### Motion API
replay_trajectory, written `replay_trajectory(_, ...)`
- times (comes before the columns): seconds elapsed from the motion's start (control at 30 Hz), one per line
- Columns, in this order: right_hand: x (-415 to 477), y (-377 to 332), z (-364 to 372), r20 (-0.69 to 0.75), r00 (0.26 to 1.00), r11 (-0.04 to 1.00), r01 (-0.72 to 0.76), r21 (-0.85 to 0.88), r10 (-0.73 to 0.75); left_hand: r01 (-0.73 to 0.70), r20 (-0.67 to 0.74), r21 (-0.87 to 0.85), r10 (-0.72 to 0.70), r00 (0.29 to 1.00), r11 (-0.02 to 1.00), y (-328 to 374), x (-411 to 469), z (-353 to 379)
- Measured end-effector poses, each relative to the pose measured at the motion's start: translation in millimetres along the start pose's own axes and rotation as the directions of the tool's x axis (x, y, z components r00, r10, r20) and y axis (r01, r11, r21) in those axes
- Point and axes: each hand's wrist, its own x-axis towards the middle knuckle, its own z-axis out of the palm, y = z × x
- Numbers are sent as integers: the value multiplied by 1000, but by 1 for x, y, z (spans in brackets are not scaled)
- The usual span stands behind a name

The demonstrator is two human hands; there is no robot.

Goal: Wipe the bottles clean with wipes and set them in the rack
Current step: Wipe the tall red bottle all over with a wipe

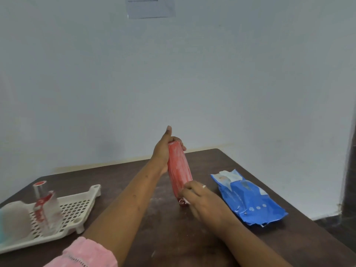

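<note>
A red bottle [179, 170] is held tilted above the middle of the dark table, a thin white wipe clinging over its side. My left hand [163, 151] grips its far, upper end, thumb pointing up. My right hand [200, 199] grips the near, lower end, fingers curled on the wipe there. A cream plastic rack [81, 207] stands at the left. In it stand a clear bottle with a red cap [43, 205] and a pale, blurred bottle [14, 218] at the frame's left edge.
A blue pack of wipes [248, 199] lies on the table to the right of my hands, its flap open. The dark brown table [169, 237] ends at a white wall behind. The table's right edge runs close past the pack.
</note>
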Motion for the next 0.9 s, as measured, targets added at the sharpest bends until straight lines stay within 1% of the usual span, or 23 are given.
replay_trajectory(0.07, 1, 1, 1, -21, 998, 998, -55, 26, 56, 53, -47, -19, -54, 997, 998, 6, -10, -27)
replay_trajectory(0.13, 1, 3, 2, -49, 989, 989, -134, 62, 137, 133, -104, -66, -139, 985, 989, 9, -22, -58)
replay_trajectory(0.2, 0, 4, 4, -104, 974, 973, -188, 133, 202, 216, -164, -152, -240, 957, 964, 8, -34, -87)
replay_trajectory(0.27, 1, -1, 5, -127, 952, 944, -249, 215, 279, 263, -223, -251, -320, 921, 932, 4, -46, -111)
replay_trajectory(0.37, 4, -8, 10, -106, 915, 889, -343, 305, 389, 266, -255, -370, -373, 892, 890, -3, -59, -135)
replay_trajectory(0.47, 5, -21, 19, -41, 880, 793, -406, 455, 474, 243, -251, -457, -387, 887, 855, -13, -64, -148)
replay_trajectory(0.53, 6, -34, 24, 32, 874, 732, -425, 533, 484, 232, -250, -512, -403, 881, 827, -23, -62, -155)
replay_trajectory(0.57, 5, -40, 27, 60, 876, 722, -431, 542, 478, 233, -247, -538, -415, 876, 811, -28, -61, -157)
replay_trajectory(0.6, 5, -45, 30, 77, 885, 724, -422, 546, 458, 235, -242, -557, -426, 872, 797, -34, -60, -158)
replay_trajectory(0.7, 6, -50, 35, 63, 915, 791, -377, 482, 398, 222, -242, -592, -434, 868, 774, -49, -56, -159)
replay_trajectory(0.83, 7, -44, 36, 73, 897, 788, -420, 450, 436, 216, -231, -609, -431, 872, 763, -55, -50, -158)
replay_trajectory(0.9, 9, -44, 39, 87, 902, 796, -415, 442, 423, 211, -229, -610, -425, 876, 764, -59, -45, -160)
